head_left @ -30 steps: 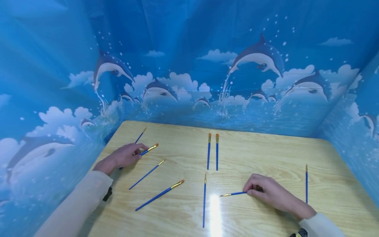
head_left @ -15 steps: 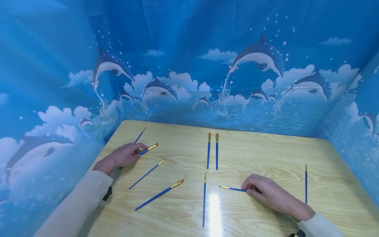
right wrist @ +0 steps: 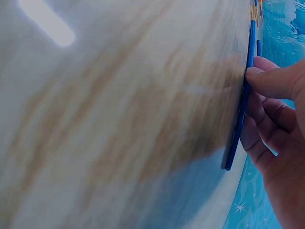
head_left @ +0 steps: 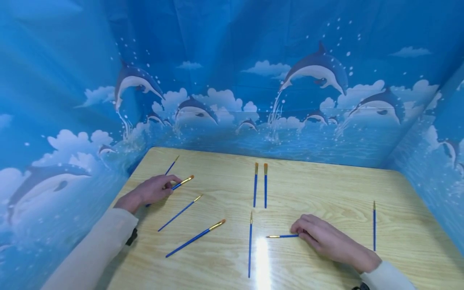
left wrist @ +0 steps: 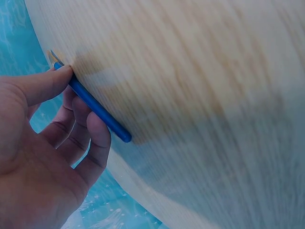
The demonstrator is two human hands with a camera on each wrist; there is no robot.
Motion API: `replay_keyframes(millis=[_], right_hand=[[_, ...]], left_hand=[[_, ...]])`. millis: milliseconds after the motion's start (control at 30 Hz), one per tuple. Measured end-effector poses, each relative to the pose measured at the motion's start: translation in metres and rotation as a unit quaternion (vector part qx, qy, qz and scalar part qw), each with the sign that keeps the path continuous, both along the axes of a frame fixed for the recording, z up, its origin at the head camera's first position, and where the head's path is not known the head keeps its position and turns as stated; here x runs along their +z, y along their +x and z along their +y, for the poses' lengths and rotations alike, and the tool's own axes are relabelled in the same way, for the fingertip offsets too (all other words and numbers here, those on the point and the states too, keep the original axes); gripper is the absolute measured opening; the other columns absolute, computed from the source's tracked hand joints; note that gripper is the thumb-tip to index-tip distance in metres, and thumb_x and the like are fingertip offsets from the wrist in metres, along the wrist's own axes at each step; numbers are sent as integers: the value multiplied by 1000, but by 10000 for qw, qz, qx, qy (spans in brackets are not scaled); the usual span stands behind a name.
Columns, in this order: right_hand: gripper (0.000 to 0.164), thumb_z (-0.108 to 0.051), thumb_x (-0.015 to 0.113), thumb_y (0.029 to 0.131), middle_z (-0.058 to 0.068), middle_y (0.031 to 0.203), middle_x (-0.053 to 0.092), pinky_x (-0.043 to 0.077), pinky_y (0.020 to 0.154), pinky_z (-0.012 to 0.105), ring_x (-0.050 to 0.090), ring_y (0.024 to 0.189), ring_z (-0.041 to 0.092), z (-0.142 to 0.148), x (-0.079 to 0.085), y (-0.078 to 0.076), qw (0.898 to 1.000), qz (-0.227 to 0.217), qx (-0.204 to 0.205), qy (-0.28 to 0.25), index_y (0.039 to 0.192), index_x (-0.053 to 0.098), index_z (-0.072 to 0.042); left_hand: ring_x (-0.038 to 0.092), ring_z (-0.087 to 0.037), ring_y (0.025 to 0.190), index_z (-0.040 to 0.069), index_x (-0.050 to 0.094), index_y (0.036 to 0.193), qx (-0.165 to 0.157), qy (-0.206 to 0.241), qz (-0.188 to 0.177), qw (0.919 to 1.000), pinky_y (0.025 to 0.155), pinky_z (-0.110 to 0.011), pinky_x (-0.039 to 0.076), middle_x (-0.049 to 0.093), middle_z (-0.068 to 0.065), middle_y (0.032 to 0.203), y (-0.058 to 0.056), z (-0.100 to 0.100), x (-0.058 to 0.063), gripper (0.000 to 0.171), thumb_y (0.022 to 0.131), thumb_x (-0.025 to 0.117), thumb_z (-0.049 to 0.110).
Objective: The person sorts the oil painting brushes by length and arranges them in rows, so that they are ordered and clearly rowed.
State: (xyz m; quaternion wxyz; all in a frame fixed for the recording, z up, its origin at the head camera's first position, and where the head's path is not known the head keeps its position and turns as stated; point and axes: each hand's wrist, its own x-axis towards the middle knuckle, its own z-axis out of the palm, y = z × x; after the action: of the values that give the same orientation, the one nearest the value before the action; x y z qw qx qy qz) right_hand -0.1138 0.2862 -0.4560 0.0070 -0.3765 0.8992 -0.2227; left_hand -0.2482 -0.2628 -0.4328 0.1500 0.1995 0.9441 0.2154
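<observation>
At the table's left, my left hand (head_left: 156,190) pinches a blue-handled paintbrush (left wrist: 97,107) between thumb and fingers; its orange tip points to the right and away. My right hand (head_left: 324,237) holds a thin paintbrush (right wrist: 244,95) by its blue handle, low over the wood. That brush's pointed tip faces left, just right of a thin upright-lying brush (head_left: 250,245). Nearest my left hand are a thin brush (head_left: 172,164) behind it, partly covered, and another thin brush (head_left: 180,212) in front. A wider brush (head_left: 195,238) lies slanted between the hands.
Two flat orange-tipped brushes, a left one (head_left: 255,185) and a right one (head_left: 266,186), lie side by side near the back middle. One thin brush (head_left: 374,225) lies at the far right. A dolphin-printed blue curtain (head_left: 232,72) encloses the table (head_left: 326,181).
The right hand has shifted slightly left with its brush, whose tip swung away from me and then back. My left hand has stayed in place.
</observation>
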Motion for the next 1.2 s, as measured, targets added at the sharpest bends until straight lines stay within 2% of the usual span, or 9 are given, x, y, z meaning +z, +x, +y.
replay_keyframes(millis=[133,233,500,600,700,867,1067,1133,1200], right_hand=[[32,2,69,103,-13,112,67,59,83,28,64,103,4,2,-1,0,9995,262,166,-104,123,71,-23],[31,1,68,105,-14,114,65,60,85,28,64,104,4,3,1,-2,9996,179,165,-125,123,71,-24],[21,-8,59,112,-11,116,67,60,85,28,66,106,3,4,9,-6,9947,-962,-172,-305,121,71,-22],[16,-15,59,113,-8,116,70,59,84,26,67,105,4,2,12,-6,9820,-1738,-443,-587,125,70,-17],[23,-16,59,113,0,113,73,59,79,26,69,99,7,0,12,-6,9638,-2361,-602,-1083,135,64,-9],[32,-11,59,113,16,119,67,61,75,30,71,93,13,-3,4,-2,9373,-2884,-521,-1888,144,54,-3],[31,-13,64,110,23,120,66,66,76,36,74,87,18,-11,-2,1,9024,-3528,-819,-2333,139,61,-1],[31,-14,67,108,22,114,70,66,77,36,75,86,19,-14,-3,2,9025,-3495,-894,-2353,137,63,-1],[30,-15,69,107,19,111,72,66,77,35,75,85,17,-17,-4,3,9097,-3313,-956,-2314,134,66,-2]], left_hand=[[64,-22,94,9,62,148,7,-3,-34,10000,80,-43,54,72,-11,113,0,0,0,39,109,63,8],[66,-23,97,10,62,148,23,-10,-43,10000,82,-44,55,72,-12,115,0,0,1,39,109,63,8],[65,-22,96,10,62,148,-18,-12,9,10000,81,-44,54,72,-11,113,-1,0,0,39,109,64,8],[64,-21,95,10,62,148,12,-17,-4,10000,81,-43,54,72,-11,113,-1,0,-1,39,108,64,9],[64,-22,94,10,62,148,46,-37,-35,10000,80,-43,54,72,-11,113,-1,0,0,39,109,64,9],[66,-23,97,11,63,148,131,-72,-59,9999,82,-44,54,72,-12,114,-1,0,1,39,109,63,9],[65,-23,96,11,63,148,128,-74,-54,9999,82,-44,54,72,-11,114,-2,0,-1,39,109,63,9],[65,-22,96,11,63,148,119,-68,-65,9999,82,-44,54,72,-11,114,-2,0,-1,39,109,63,9],[65,-21,96,11,63,148,134,-60,-80,9999,83,-44,54,72,-10,115,-2,1,-2,39,109,63,9]])
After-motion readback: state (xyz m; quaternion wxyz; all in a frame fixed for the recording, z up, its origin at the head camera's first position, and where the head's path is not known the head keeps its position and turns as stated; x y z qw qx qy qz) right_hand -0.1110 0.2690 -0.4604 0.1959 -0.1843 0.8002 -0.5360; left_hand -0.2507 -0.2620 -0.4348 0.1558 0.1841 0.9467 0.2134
